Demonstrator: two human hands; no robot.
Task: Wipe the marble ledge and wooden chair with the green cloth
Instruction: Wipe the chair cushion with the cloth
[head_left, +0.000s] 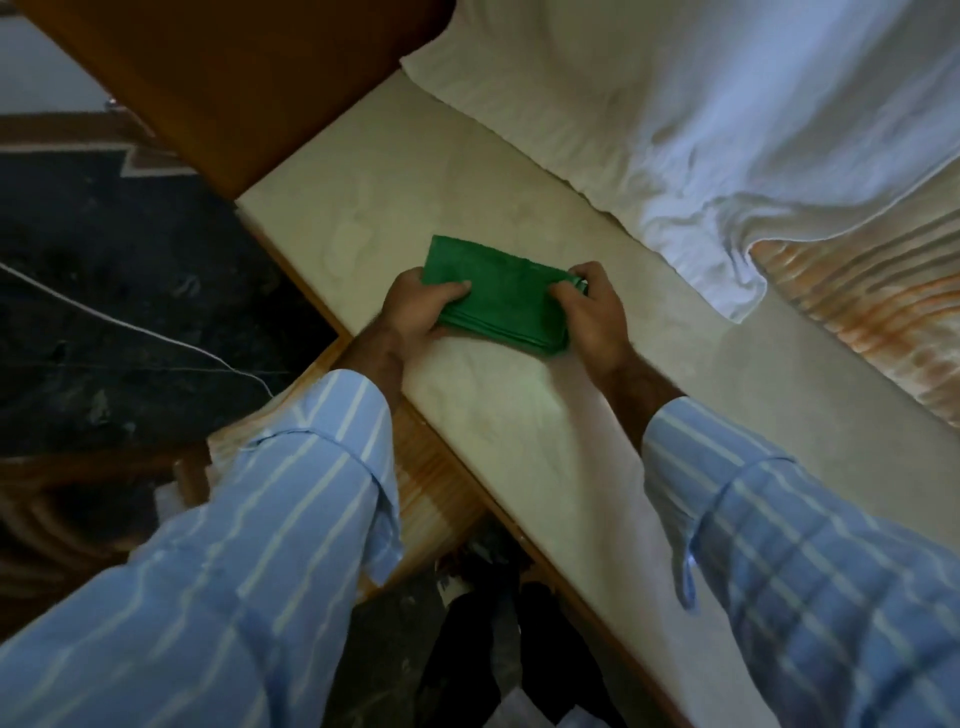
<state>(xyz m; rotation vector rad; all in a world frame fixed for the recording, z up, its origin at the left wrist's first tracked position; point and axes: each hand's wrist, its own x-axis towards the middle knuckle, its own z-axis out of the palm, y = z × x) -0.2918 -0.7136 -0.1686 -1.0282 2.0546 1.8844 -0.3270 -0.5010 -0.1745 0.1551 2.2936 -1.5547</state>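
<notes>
A folded green cloth (498, 293) lies on the pale marble ledge (374, 208), which runs diagonally from upper left to lower right. My left hand (415, 306) grips the cloth's left edge, thumb on top. The cloth's right end is pinched in my right hand (592, 312). Both hands rest on the ledge. At the lower left, dark curved wooden pieces (78, 499) may be the chair; it is too dark to tell.
White rumpled bedding (701, 119) covers the far side of the ledge, with a striped orange mattress (883, 312) below it. A brown wooden panel (218, 78) stands at the upper left. A white cord (130, 325) crosses the dark floor. A light wooden surface (431, 488) sits under my left sleeve.
</notes>
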